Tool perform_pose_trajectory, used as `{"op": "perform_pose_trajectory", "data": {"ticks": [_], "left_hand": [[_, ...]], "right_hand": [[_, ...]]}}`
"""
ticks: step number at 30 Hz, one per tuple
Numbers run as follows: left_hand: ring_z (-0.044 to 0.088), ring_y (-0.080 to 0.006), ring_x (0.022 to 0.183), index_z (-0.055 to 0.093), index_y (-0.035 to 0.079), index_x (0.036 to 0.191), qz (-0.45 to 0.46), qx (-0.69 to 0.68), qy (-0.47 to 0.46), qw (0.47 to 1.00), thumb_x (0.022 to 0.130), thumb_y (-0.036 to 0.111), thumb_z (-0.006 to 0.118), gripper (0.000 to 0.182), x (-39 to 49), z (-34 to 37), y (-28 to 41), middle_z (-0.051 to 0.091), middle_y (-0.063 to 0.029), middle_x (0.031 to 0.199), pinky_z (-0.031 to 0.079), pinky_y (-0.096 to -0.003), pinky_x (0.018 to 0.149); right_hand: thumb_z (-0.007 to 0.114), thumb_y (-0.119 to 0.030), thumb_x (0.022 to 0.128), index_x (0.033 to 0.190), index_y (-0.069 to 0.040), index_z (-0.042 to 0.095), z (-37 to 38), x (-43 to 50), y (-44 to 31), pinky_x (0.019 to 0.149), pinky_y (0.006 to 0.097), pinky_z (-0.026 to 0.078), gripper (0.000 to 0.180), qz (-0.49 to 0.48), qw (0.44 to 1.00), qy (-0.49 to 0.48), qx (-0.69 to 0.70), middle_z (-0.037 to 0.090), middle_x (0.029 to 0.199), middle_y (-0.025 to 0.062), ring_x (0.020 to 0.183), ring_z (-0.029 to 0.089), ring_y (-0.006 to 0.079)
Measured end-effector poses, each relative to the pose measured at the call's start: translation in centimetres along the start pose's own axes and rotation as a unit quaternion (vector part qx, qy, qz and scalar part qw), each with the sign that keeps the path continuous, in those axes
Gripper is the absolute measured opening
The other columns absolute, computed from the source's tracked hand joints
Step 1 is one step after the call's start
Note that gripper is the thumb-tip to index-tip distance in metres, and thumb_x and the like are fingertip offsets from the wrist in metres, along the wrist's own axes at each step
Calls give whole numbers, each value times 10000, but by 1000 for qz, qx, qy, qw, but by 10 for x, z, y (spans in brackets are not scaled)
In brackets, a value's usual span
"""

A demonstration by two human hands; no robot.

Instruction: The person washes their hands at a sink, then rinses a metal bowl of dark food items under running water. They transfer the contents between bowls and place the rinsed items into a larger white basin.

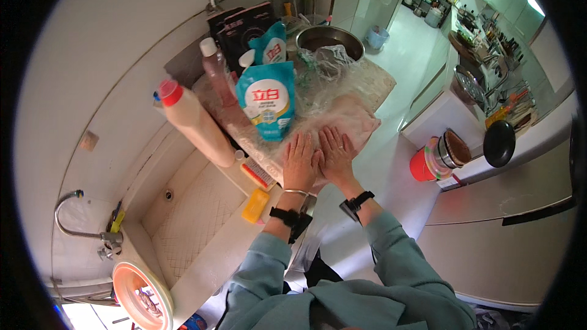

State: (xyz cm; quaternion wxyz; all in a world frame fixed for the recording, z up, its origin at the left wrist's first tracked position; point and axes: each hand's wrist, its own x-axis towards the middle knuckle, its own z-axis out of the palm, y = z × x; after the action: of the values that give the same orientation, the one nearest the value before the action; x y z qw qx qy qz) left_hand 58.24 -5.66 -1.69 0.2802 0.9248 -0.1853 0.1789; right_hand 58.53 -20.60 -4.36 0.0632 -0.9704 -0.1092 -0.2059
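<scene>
My left hand and my right hand lie palms down, side by side, on a pale pink cloth spread at the near edge of a covered surface. Both hands are flat, with the fingers slightly apart, and grip nothing. Just beyond my left hand stands a teal detergent pouch, with a second teal pouch behind it. Crumpled clear plastic bags lie past the cloth, against a metal basin. A large bottle with a red cap and a pinkish clear bottle are further left.
At left is a stone sink with a curved faucet. A scrubbing brush and a yellow soap bar lie on its rim. A plastic basin sits lower left. At right are a red bucket and a kitchen counter.
</scene>
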Motion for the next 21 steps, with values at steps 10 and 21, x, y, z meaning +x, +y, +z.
{"op": "perform_pose_trajectory", "data": {"ticks": [10,21], "left_hand": [[427,-296,1273,433,49,1352,48,46,-79,995,894,291,493,521,7,-5,-19,440,-157,1393,313,-401,1071],[383,-322,1305,371,16,1367,-270,-924,-11,270,965,493,343,624,6,42,-8,406,-191,1403,246,-497,1123]], "right_hand": [[489,-227,950,1346,-30,435,-27,-9,56,1072,395,339,446,33,934,-50,353,432,1403,119,1308,403,250],[282,-427,1010,1322,32,383,10,32,46,1075,423,373,565,233,166,-80,955,437,1353,217,1278,417,333]]}}
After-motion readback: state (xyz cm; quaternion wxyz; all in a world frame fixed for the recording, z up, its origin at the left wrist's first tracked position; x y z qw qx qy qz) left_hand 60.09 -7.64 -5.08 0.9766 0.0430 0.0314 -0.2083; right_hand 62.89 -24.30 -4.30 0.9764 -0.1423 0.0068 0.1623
